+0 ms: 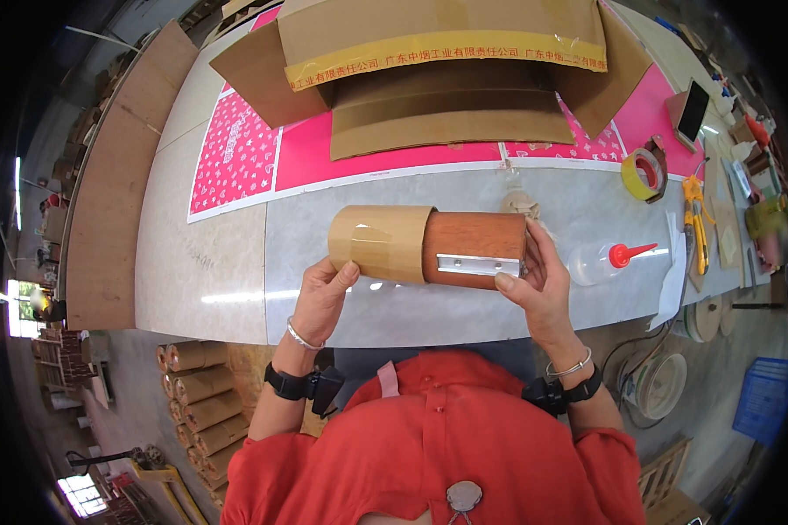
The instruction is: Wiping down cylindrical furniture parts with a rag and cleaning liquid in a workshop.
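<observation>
My left hand (322,302) grips a brown cardboard sleeve (378,241) with clear tape on it, thumb against its near side. Out of the sleeve's right end sticks a reddish-brown wood-grain cylinder (473,232). A silver metal strip (479,265) with two screw heads runs along the cylinder's near side. My right hand (538,280) holds the cylinder's right end, thumb in front and fingers behind. Both pieces lie sideways in line, held above the grey table (228,262). How far the cylinder reaches inside the sleeve is hidden.
An open cardboard box (446,79) stands at the back on pink printed sheets (236,157). To the right are a clear bottle with a red nozzle (620,255), a yellow tape roll (643,173), orange-handled pliers (696,219) and a phone (693,109). Brown wrapped cylinders (210,407) are stacked below left.
</observation>
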`<state>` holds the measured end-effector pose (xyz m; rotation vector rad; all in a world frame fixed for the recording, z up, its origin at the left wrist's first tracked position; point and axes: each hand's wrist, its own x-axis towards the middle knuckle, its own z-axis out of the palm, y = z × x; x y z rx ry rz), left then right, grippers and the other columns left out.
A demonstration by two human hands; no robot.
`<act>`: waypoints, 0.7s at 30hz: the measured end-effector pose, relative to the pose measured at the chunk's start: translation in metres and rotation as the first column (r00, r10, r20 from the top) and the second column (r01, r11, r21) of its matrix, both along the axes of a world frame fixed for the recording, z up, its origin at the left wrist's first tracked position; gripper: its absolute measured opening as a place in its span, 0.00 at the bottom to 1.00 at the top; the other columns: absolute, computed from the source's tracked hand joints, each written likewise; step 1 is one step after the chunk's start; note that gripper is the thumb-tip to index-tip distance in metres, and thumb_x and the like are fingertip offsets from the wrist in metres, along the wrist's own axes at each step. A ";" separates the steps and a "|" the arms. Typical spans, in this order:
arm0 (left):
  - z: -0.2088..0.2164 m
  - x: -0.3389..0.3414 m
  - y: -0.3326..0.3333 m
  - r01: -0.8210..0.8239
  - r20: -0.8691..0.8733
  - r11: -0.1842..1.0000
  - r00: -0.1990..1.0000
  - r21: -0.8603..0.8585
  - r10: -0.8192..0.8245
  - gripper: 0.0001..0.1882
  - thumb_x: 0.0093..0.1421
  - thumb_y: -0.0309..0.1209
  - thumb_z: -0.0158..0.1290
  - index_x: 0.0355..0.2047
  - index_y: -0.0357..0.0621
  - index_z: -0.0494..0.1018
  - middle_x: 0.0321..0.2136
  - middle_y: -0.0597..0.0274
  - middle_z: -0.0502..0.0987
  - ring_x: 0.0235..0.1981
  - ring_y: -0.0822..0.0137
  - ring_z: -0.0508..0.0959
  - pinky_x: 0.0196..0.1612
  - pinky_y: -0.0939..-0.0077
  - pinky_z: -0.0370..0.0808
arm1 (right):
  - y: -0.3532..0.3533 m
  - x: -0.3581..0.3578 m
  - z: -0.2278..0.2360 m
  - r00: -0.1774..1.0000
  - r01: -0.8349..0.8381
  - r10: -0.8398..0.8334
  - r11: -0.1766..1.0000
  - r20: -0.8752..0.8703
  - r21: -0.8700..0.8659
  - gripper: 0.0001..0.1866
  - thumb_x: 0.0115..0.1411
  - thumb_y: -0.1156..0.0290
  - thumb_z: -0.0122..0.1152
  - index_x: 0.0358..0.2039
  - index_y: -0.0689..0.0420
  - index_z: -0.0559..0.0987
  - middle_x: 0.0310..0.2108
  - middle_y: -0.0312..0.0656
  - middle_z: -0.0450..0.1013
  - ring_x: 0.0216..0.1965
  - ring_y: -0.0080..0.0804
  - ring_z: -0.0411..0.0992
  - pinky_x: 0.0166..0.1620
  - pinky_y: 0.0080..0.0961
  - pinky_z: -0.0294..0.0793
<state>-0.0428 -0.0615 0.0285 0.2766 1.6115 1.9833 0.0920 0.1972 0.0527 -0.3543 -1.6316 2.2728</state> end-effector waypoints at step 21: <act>0.002 -0.001 0.000 0.264 0.004 0.922 0.962 -0.284 -0.274 0.20 0.56 0.39 0.61 0.45 0.39 0.76 0.37 0.67 0.78 0.40 0.76 0.73 0.44 0.78 0.70 | 0.004 -0.008 -0.007 0.998 -0.018 0.021 0.999 0.052 -0.045 0.41 0.53 0.69 0.66 0.61 0.71 0.55 0.54 0.51 0.63 0.54 0.31 0.64 0.54 0.26 0.67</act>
